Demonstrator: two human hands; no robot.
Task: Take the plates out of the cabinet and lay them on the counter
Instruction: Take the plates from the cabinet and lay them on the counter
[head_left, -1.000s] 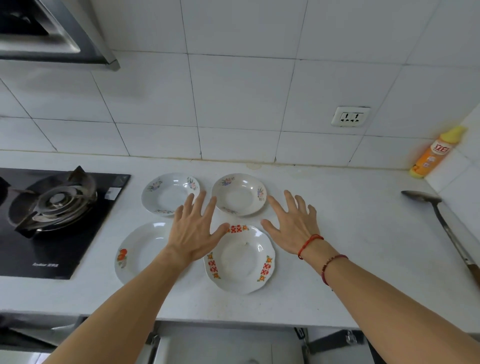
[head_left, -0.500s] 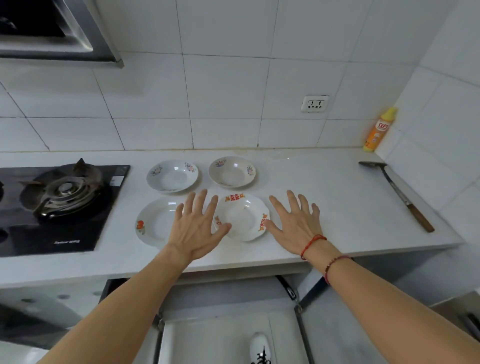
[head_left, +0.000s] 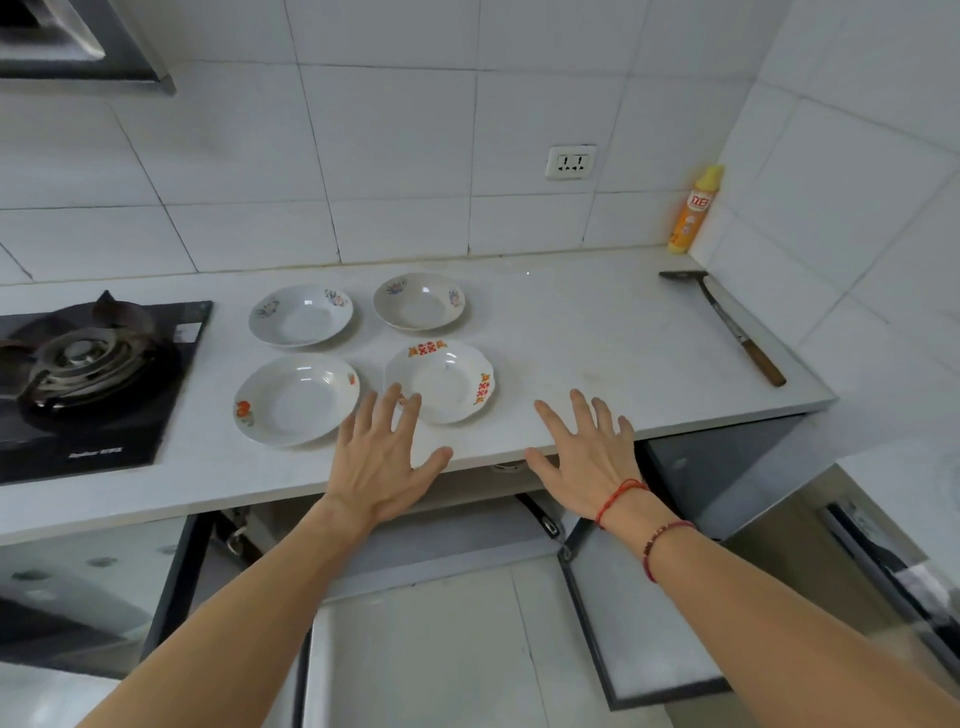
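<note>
White-tiled kitchen, pale bench (head_left: 597, 332). Nearest: cabinet (head_left: 639, 613) below it, door open, inside hidden. Left hand (head_left: 382, 462) and right hand (head_left: 584, 462) over the bench's front edge, fingers spread flat, holding nothing. Four plates lie flat, apart. Front: orange-flower plate (head_left: 296, 400), red-patterned plate (head_left: 441, 382). Behind: rear-left plate (head_left: 300, 315), rear-right plate (head_left: 418, 301). Judgement: laying-out near complete. Check the cabinet; set any extra plate right of the red-patterned plate, back from the edge.
</note>
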